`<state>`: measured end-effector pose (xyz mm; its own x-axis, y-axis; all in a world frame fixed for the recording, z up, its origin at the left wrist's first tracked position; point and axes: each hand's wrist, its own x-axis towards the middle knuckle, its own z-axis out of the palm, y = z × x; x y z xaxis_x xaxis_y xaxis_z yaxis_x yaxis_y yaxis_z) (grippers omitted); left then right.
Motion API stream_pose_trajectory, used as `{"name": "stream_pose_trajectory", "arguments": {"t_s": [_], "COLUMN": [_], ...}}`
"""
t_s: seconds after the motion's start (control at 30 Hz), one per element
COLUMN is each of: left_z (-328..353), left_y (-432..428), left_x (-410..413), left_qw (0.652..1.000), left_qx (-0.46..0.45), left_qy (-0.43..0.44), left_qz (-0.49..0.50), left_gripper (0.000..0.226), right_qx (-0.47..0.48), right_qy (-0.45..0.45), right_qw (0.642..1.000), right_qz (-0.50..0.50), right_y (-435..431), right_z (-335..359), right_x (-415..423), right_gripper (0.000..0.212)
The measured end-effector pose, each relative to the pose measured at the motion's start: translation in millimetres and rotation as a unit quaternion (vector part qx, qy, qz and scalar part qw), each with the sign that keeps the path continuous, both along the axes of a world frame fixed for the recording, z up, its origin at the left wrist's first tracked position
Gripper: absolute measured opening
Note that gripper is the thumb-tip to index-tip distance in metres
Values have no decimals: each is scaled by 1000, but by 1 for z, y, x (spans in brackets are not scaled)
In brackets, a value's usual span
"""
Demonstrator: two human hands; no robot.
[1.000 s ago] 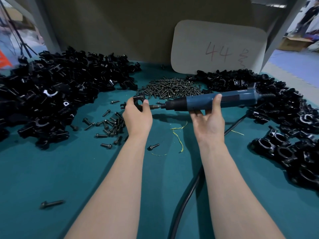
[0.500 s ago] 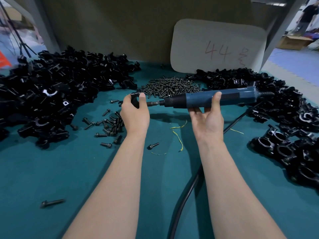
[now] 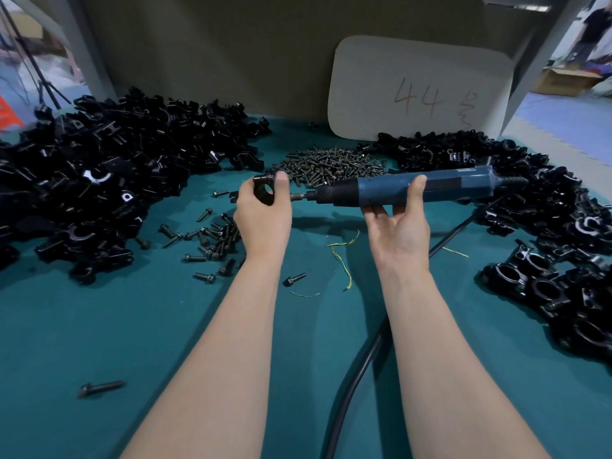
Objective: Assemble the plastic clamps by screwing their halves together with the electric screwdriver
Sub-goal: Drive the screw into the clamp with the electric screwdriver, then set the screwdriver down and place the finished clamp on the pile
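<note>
Left hand (image 3: 263, 213) grips clamp (image 3: 264, 190); right hand (image 3: 399, 226) holds electric screwdriver (image 3: 414, 190).

One head-worn wide-angle camera supplies the only view. It looks forward and steeply down across the green table (image 3: 99, 326) toward the white board (image 3: 420, 91) standing against the back wall. The board sits upper right of centre; both forearms enter from the bottom edge, below the board. The view is close, at arm's reach. Wide-angle distortion bends the frame edges.
</note>
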<state>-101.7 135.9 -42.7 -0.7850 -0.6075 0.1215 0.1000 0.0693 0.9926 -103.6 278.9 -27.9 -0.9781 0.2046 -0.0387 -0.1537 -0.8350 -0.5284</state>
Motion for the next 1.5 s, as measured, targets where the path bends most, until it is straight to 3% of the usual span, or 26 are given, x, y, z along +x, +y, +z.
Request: {"name": "stream_pose_trajectory", "arguments": {"t_s": [0.17, 0.43, 0.57, 1.1, 1.3, 1.5], "left_z": [-2, -1, -2, 0, 2, 5], "left_y": [0, 3, 2, 2, -5, -8], "left_x": [1, 4, 4, 5, 6, 9], "left_qw": [998, 994, 993, 982, 970, 954], "left_qx": [-52, -97, -106, -163, -204, -245], "left_qy": [-35, -36, -25, -81, -134, -173], "left_qz": [16, 32, 36, 53, 13, -24], "left_gripper": [13, 12, 27, 44, 26, 26], "right_qx": [10, 12, 10, -9, -36, -44], "right_qy": [1, 6, 13, 51, 96, 83], "right_qw": [1000, 1000, 1000, 998, 992, 994], "right_qz": [3, 7, 12, 46, 75, 62], "right_y": [-1, -4, -4, 0, 3, 8], "right_z": [2, 2, 1, 0, 5, 7], "right_x": [2, 2, 2, 1, 2, 1], "right_gripper": [48, 49, 49, 49, 36, 32]}}
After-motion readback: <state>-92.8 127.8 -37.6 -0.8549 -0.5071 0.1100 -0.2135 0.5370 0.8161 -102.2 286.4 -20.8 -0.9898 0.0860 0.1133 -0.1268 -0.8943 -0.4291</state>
